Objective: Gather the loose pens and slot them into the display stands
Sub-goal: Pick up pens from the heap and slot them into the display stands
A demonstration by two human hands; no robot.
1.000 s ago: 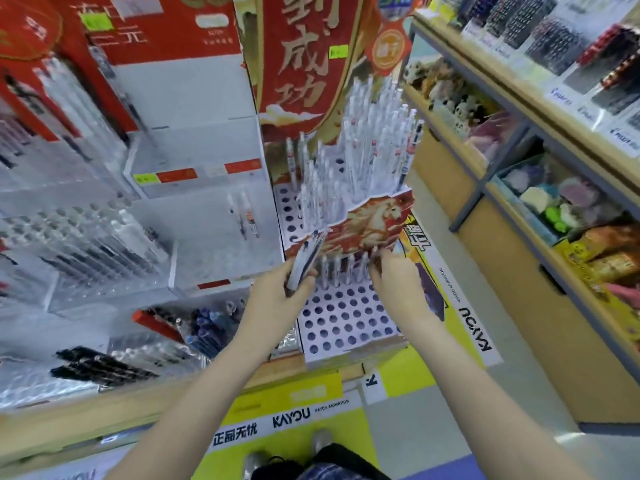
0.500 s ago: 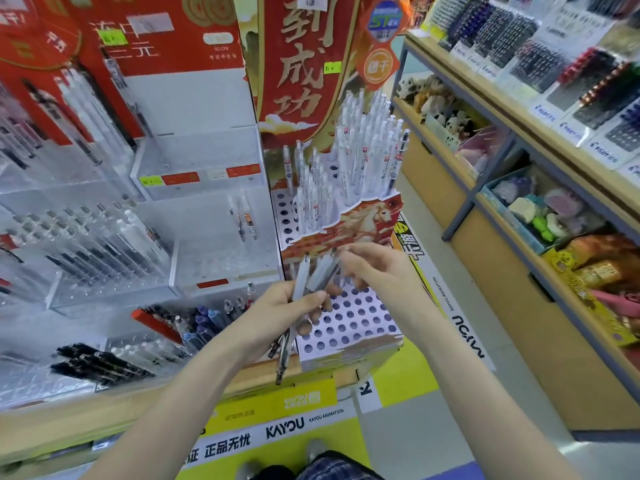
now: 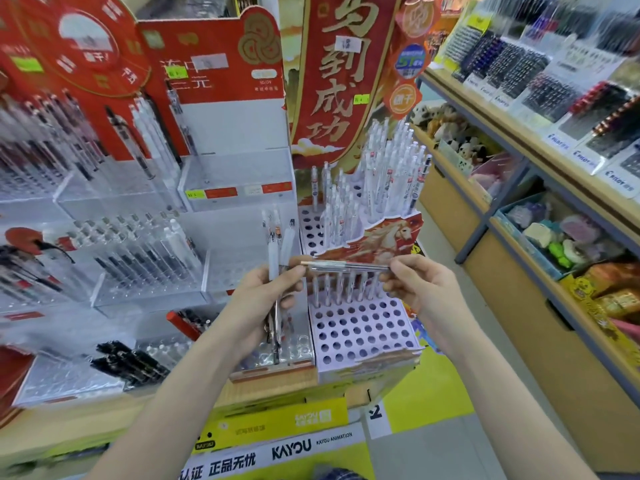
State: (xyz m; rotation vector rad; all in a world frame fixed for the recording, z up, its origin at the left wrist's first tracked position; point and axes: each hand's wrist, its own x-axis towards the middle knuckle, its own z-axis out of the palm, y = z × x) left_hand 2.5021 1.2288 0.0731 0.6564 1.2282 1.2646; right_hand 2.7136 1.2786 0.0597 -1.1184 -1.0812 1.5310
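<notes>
My left hand (image 3: pixel 263 303) grips a bunch of white and clear pens (image 3: pixel 278 258) upright, their tips hanging below my palm. My right hand (image 3: pixel 420 289) pinches the right end of a clear pen (image 3: pixel 346 265) that lies level between both hands; its left end reaches my left fingertips. Just behind and below stands the white display stand (image 3: pixel 360 327) with rows of round holes. A row of pens (image 3: pixel 343 289) stands in its near tier under a horse-printed card, and many more white pens (image 3: pixel 381 178) fill the upper tier.
Clear acrylic pen racks (image 3: pixel 138 258) with dark and white pens fill the left side. Red cardboard banners (image 3: pixel 332 74) rise behind the stands. A wooden shelf unit (image 3: pixel 540 258) with packaged pens, plush toys and erasers runs along the right. Yellow floor panels lie below.
My right hand has drawn one clear pen out of the bunch and now holds it level. My left hand has lifted the bunch a little. The camera has tilted up and closer.
</notes>
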